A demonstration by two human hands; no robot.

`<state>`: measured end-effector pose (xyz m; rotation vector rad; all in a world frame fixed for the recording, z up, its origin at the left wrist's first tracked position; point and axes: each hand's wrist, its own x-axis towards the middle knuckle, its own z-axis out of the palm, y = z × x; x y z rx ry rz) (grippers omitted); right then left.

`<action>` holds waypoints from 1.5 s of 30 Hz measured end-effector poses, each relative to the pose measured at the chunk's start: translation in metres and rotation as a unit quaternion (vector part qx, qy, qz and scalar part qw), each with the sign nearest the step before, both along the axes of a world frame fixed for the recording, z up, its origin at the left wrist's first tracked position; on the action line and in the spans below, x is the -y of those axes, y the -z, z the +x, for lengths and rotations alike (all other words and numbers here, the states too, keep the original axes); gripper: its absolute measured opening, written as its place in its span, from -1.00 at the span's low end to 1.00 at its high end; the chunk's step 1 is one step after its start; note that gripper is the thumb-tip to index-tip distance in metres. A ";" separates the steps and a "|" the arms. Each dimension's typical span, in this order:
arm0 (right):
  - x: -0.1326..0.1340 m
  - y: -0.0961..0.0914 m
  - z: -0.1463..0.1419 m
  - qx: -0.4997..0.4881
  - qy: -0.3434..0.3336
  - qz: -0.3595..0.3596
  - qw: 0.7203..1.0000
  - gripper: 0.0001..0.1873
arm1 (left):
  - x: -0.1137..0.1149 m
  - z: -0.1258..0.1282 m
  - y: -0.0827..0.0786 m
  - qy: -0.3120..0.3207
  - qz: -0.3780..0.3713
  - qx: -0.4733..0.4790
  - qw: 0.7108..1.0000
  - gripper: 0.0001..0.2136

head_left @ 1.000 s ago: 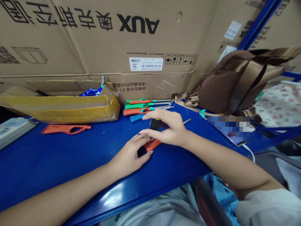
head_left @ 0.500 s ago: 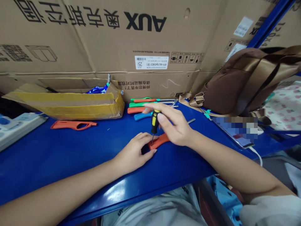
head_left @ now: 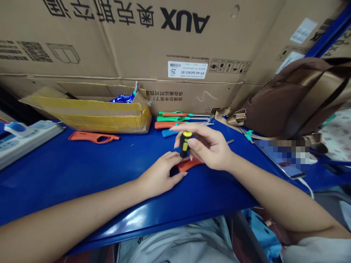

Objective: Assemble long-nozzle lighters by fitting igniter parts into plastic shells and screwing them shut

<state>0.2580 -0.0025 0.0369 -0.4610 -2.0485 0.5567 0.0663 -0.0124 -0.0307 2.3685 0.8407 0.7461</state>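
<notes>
A short black-and-yellow screwdriver [head_left: 185,145] stands nearly upright, gripped by the fingers of my right hand [head_left: 210,146]. Its tip meets the handle end of an orange long-necked lighter [head_left: 189,164] lying on the blue table. My left hand [head_left: 160,175] rests on the table with thumb and fingers closed around the lighter's left end. Part of the lighter is hidden beneath my right hand; its metal tube [head_left: 230,141] shows beyond. Away to the left lies an orange handle shell [head_left: 93,137] with a trigger opening.
Several coloured lighters [head_left: 175,119] lie together at the back. A taped cardboard box [head_left: 109,124] holds a blue packet. A power strip [head_left: 24,140] is at left. On the right are a charging phone [head_left: 282,162] and a brown bag [head_left: 287,102]. Large cartons [head_left: 131,51] stand behind.
The head view has shifted, so the surroundings appear farther right. The screwdriver stands a little straighter, and my right-hand fingers have shifted around its handle. My left hand keeps its hold.
</notes>
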 end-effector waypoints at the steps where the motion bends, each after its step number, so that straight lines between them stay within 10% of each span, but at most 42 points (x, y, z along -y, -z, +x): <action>1: -0.001 0.000 0.000 -0.009 0.017 0.029 0.999 -0.72 | 0.000 0.000 0.000 0.000 0.001 0.001 1.000 -0.81; 6: -0.004 0.000 0.004 0.026 0.121 0.224 0.967 -0.81 | -0.001 0.001 0.001 0.003 0.008 0.002 1.000 -0.75; 11: -0.001 -0.001 0.003 0.053 0.038 0.054 0.996 -0.60 | 0.000 0.001 -0.002 0.006 0.011 -0.006 1.000 -0.79; 18: -0.003 0.004 0.004 0.019 0.100 0.213 0.972 -0.77 | 0.001 0.000 -0.001 0.006 0.002 -0.013 1.000 -0.75; 23: 0.001 0.009 -0.001 0.019 0.014 0.012 1.000 -0.61 | 0.001 0.000 -0.003 0.003 0.016 -0.014 1.000 -0.85; 29: -0.004 0.012 0.001 -0.029 0.150 0.215 0.965 -0.75 | 0.001 0.000 -0.004 0.007 0.015 -0.015 1.000 -0.72; 35: -0.007 0.010 0.002 0.011 0.054 -0.003 0.998 -0.63 | 0.001 -0.001 -0.004 0.008 0.018 -0.031 0.999 -0.71; 41: -0.011 0.008 0.009 0.004 0.132 0.245 0.961 -0.78 | 0.002 -0.001 -0.004 0.008 0.022 -0.028 0.999 -0.72; 45: -0.006 0.003 0.009 0.045 0.024 0.073 0.996 -0.64 | 0.002 0.000 -0.004 0.001 0.025 -0.030 0.999 -0.75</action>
